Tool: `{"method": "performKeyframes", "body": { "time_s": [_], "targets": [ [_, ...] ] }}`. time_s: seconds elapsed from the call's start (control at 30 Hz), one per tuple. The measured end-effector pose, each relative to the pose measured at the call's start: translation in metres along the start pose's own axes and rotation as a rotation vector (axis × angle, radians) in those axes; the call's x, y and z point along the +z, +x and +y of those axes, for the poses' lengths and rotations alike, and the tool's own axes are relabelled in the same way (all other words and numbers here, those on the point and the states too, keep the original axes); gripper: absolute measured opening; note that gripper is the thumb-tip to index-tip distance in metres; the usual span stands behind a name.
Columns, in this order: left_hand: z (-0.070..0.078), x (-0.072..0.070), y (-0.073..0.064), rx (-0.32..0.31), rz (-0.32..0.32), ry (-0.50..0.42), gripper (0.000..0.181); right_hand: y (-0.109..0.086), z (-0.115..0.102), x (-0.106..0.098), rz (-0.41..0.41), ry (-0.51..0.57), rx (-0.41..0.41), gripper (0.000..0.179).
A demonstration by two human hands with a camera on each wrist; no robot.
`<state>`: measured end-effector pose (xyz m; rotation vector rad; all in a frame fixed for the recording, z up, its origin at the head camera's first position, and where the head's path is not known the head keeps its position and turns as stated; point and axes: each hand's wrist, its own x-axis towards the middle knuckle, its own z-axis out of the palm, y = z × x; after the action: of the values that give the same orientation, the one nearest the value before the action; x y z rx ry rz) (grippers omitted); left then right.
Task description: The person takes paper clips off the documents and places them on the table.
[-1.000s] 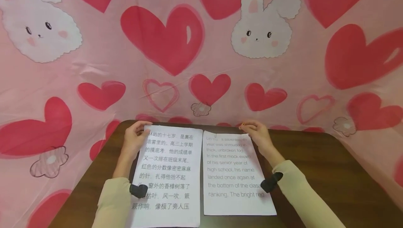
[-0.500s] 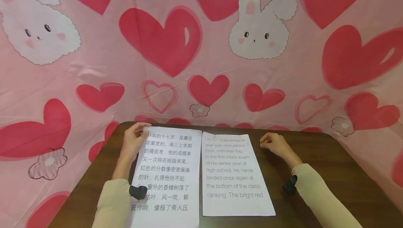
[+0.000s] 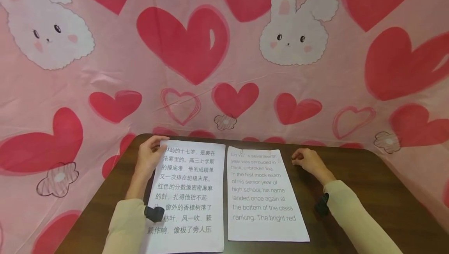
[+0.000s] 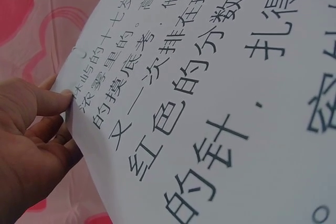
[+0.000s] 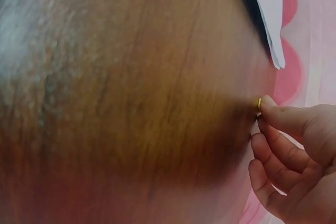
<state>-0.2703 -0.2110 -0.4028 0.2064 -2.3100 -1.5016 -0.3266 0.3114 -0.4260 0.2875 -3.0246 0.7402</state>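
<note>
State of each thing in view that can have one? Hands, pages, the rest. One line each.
Left hand: pinching the upper left edge of the Chinese page.
Right hand: fingers curled, pinching a small yellow piece.
Small yellow piece: at the right thumb's tip.
Chinese page: printed side up.
English page: printed side up, no hand on it.
Table: partly covered by both pages.
Cloth: hanging, creased.

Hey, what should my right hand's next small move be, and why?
Your right hand should probably release the small golden curved piece onto the brown wooden table: it looks pinched close to the surface, beside the white paper printed in English.
</note>
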Motion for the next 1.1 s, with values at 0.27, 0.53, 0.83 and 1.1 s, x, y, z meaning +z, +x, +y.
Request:
{"method": "performKeyframes", "body": {
  "time_s": [0.27, 0.53, 0.83, 1.1],
  "targets": [
    [0.000, 0.001, 0.003, 0.023, 0.000, -0.017, 0.024, 0.001, -0.011, -0.014, 0.148, -0.020, -0.024, 0.017],
    [0.001, 0.004, 0.004, 0.046, -0.009, -0.022, 0.024, 0.012, -0.064, -0.007, 0.226, 0.227, -0.119, 0.028],
    [-0.001, 0.006, 0.002, 0.037, -0.025, -0.026, 0.025, 0.020, -0.153, 0.020, 0.087, 0.374, -0.197, 0.036],
    [0.001, 0.004, 0.000, 0.039, -0.021, -0.036, 0.024, 0.038, -0.225, 0.049, 0.005, 0.357, -0.306, 0.035]
  ]
}}
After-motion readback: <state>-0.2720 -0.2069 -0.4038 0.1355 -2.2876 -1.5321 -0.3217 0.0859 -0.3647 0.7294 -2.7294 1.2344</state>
